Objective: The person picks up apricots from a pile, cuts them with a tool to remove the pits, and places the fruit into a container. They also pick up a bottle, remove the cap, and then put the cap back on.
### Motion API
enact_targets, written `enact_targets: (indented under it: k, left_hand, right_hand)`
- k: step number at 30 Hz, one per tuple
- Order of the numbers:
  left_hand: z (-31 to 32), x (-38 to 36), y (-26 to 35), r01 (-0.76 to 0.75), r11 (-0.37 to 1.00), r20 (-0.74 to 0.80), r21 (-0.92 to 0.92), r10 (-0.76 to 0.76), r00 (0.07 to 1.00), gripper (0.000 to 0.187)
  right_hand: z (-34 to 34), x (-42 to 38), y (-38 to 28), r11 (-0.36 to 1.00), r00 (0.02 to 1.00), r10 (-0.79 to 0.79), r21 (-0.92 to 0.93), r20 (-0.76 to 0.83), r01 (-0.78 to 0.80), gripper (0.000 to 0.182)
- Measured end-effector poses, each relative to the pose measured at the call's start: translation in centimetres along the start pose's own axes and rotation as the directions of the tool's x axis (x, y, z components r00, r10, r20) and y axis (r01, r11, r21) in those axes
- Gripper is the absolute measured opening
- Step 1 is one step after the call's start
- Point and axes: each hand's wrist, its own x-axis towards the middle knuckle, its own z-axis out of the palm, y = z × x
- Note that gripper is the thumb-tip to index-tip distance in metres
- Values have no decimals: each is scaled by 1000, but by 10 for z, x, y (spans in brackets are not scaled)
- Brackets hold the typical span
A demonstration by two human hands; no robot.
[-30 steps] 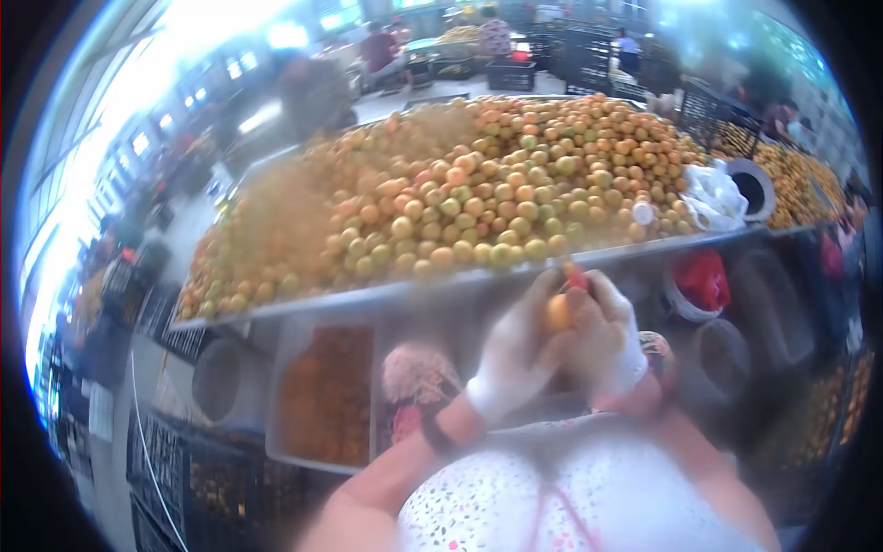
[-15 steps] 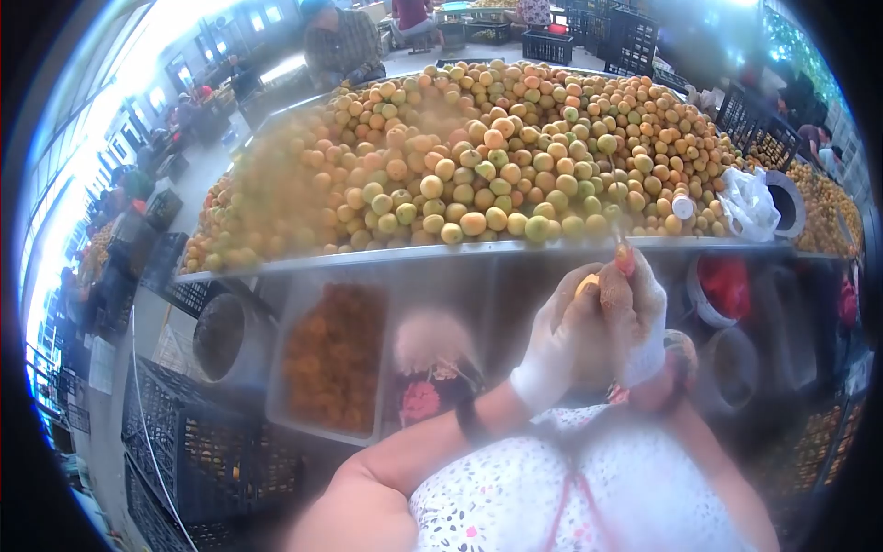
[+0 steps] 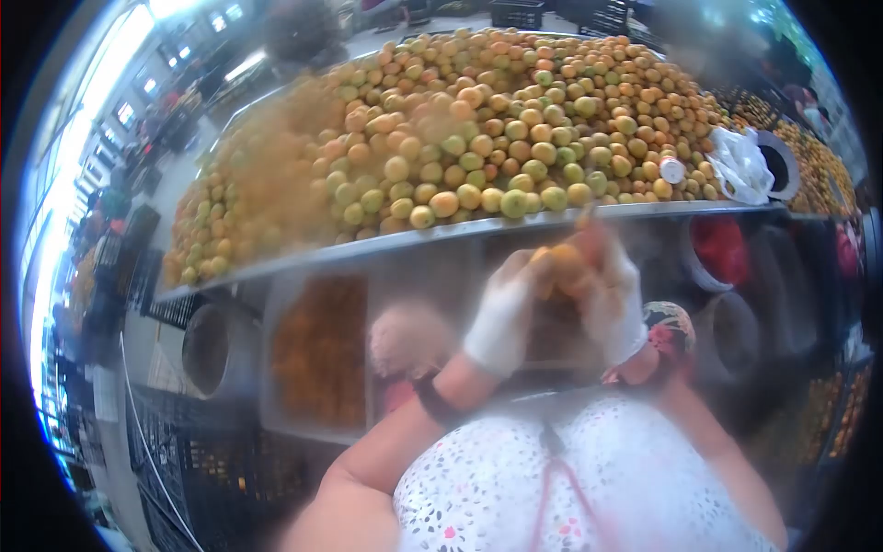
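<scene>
Orange fruit (image 3: 555,264) is resting between the hands, below the heaped table's rim (image 3: 460,229). Left hand (image 3: 502,308) is gripping it, fingers curled; right hand (image 3: 614,299) is apparently pinching a blurred reddish item (image 3: 591,241). Steady left support is probably helping control.

Fruit-packing workshop, seemingly: long metal-edged table (image 3: 441,230) heaped with fruit (image 3: 515,138), stacked crates (image 3: 216,460).

Table edge (image 3: 460,228) before you was smooth, shiny metal; bag (image 3: 740,170), thin crinkled plastic; your garment (image 3: 478,478), matt cloth; piled fruit (image 3: 513,203), smooth-skinned.
</scene>
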Motion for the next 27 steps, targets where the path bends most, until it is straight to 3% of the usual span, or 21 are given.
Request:
enact_targets:
  k: [1,3,4,5,7,9,11,12,14,15,16,17,18,19,21,22,25,27]
  left_hand:
    - [0,-2,1,6,1000,32,5,-6,999,29]
    - [1,-6,5,135,982,67,-130,-127,990,30]
    - [1,-11,15,174,980,96,-91,-165,982,32]
    - [7,-16,22,179,980,116,-83,-169,979,32]
    - [18,-26,31,180,982,125,-50,-173,977,34]
    - [17,-29,23,204,976,126,-76,-194,973,35]
    - [21,-28,22,114,976,74,183,-129,989,35]
    - [23,-30,22,111,976,79,189,-128,989,35]
    - [27,-34,20,-107,879,112,464,62,992,37]
    - [22,-34,16,-102,880,115,464,54,992,37]
    - [11,-32,8,-116,909,101,401,82,991,37]
    - [7,-33,-1,-123,935,84,333,100,991,38]
    - [18,-35,1,-12,982,7,188,11,1000,39]
    - [13,-33,-10,-36,998,-36,61,38,999,41]
    - [-16,-24,-20,-48,995,151,87,35,988,42]
    - [-4,-26,-19,-12,997,145,73,1,989,42]
    - [33,-33,11,298,910,172,-288,-257,951,39]
    - [17,-18,2,357,852,272,-383,-265,925,40]
  right_hand:
    - [-3,-1,-5,1000,1000,-6,-14,-30,6,12]
    - [-11,0,-13,992,991,120,-42,60,-118,15]
    - [-12,1,-7,966,984,174,187,46,-179,15]
    - [-15,0,-7,968,985,169,183,25,-171,15]
    - [-18,-3,-9,867,971,222,437,93,-241,17]
    - [-16,-9,-13,900,977,188,379,103,-214,18]
    - [-15,-10,-18,929,983,141,326,120,-173,19]
    - [-17,-11,-23,923,972,187,314,140,-222,19]
    - [-18,-13,-28,914,960,235,301,152,-272,19]
    - [-17,-16,-30,862,965,215,435,150,-260,18]
    - [-16,-20,-31,792,969,201,558,143,-247,17]
    - [-17,-22,-32,792,965,224,552,134,-260,17]
    - [-19,-22,-31,871,982,142,457,122,-183,16]
    - [-21,-22,-31,930,990,65,353,124,-106,16]
    - [-22,-23,-32,947,984,117,284,132,-150,10]
    - [-22,-23,-27,954,988,73,281,134,-108,10]
    - [-17,-21,-13,971,994,28,231,109,-53,9]
    - [-17,-13,-4,990,998,-27,141,64,18,12]
